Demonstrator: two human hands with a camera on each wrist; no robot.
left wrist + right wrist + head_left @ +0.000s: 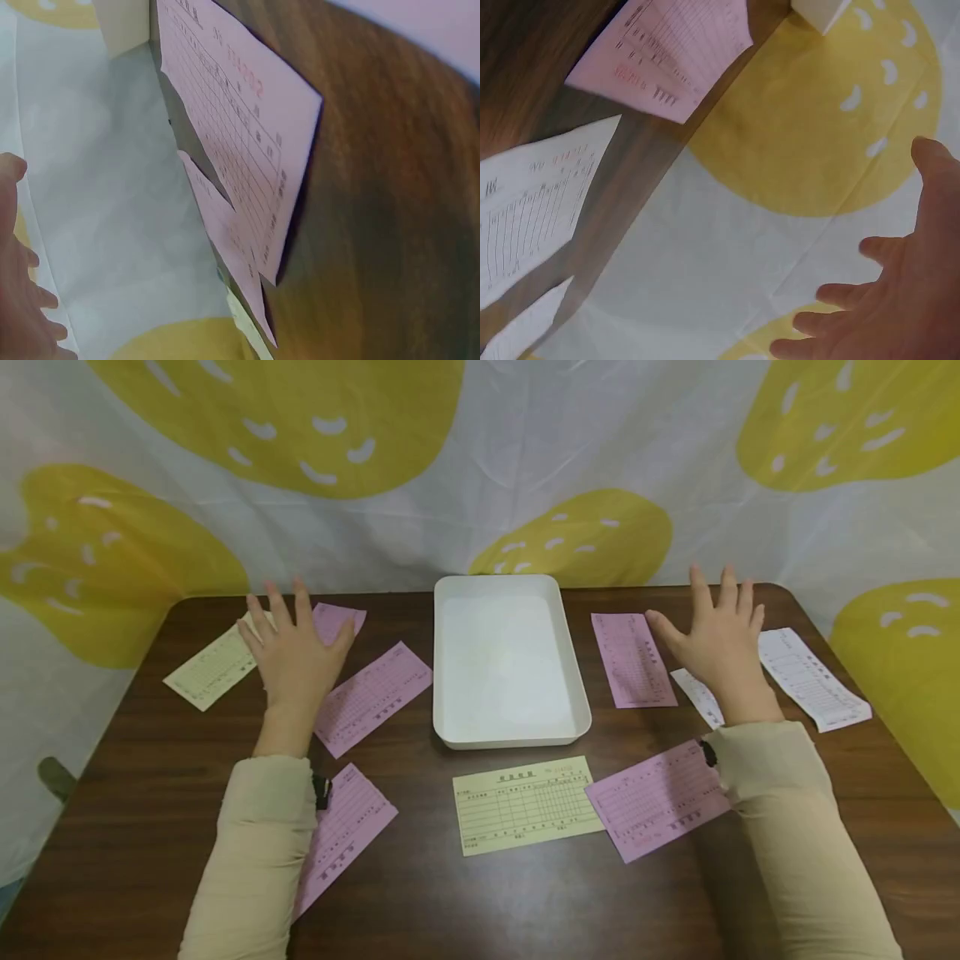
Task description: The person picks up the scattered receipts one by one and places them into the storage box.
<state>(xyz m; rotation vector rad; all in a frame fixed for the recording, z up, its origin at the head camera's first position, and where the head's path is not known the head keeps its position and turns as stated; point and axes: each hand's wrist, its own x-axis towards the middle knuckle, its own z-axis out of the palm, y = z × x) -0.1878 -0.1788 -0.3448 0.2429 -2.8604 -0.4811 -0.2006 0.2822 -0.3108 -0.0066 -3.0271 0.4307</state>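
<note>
My left hand (296, 656) hovers over the left side of the table with its fingers spread, holding nothing. Below and around it lie a yellow-green form slip (213, 668) and several pink slips, one (375, 697) just to its right. On the other side my right hand (720, 639) is likewise raised, fingers spread and holding nothing. A pink slip (636, 662) lies to its left and a white slip (813, 678) to its right; another white slip (699, 695) is partly hidden beneath it. In both wrist views the hands appear apart from the paper.
A white rectangular tray (512, 735) stands at the back middle of the brown table (420, 893). In front of it lie a yellow slip (528, 806) and a pink slip (660, 802) whose edges meet. A lemon-print cloth (600, 435) hangs behind the table.
</note>
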